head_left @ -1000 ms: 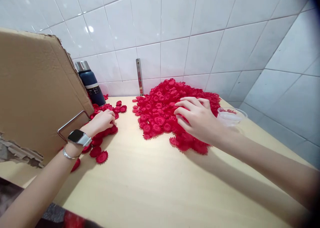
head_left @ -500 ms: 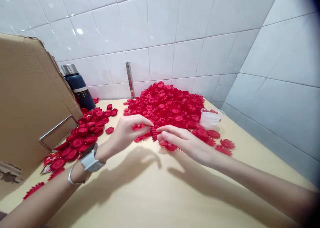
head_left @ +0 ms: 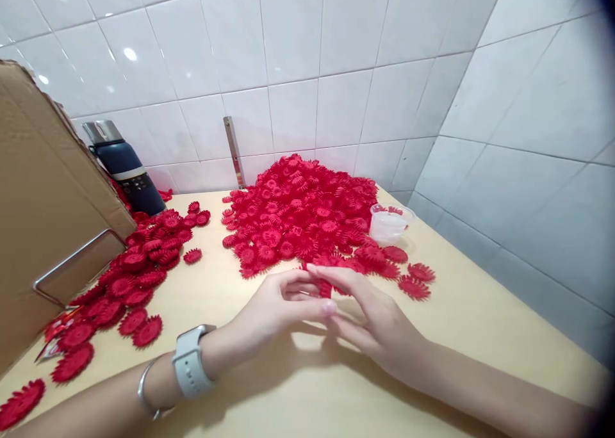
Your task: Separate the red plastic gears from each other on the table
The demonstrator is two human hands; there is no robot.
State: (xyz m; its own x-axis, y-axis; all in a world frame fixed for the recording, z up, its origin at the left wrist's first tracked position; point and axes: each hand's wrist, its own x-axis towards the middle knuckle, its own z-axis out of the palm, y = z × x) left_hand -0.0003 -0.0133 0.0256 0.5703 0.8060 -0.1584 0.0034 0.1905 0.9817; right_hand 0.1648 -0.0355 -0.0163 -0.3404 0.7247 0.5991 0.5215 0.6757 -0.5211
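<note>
Hands meet over the bench (head_left: 298, 387), just in front of the big heap (head_left: 302, 214) of red toothed discs. The left hand (head_left: 276, 310) comes in from the lower left, a pale watch (head_left: 189, 361) and a thin bangle (head_left: 144, 393) on its wrist; its thumb and fingers are curled together at the tips. The right hand (head_left: 369, 319) comes in from the lower right with its fingers stretched toward the left one, so the fingertips of both touch. Between them sits a small red disc (head_left: 325, 289), pinched at the spot where the two hands join; only a sliver of it shows, and which hand bears most of the grip cannot be told. Both hands are closed on it, held a little above the bench.

Behind the heap stands the white tiled wall (head_left: 298, 60), with a metal strip (head_left: 234, 151) upright against it. A clear cup (head_left: 388, 223) rests at the heap's right edge, touching the discs. To the left, a second, flatter spread of discs (head_left: 139, 271) runs from a dark blue flask (head_left: 125, 172) down toward the near edge. A cardboard flap (head_left: 43, 214) leans over that spread, with a metal handle (head_left: 77, 262) showing at its lower part.
</note>
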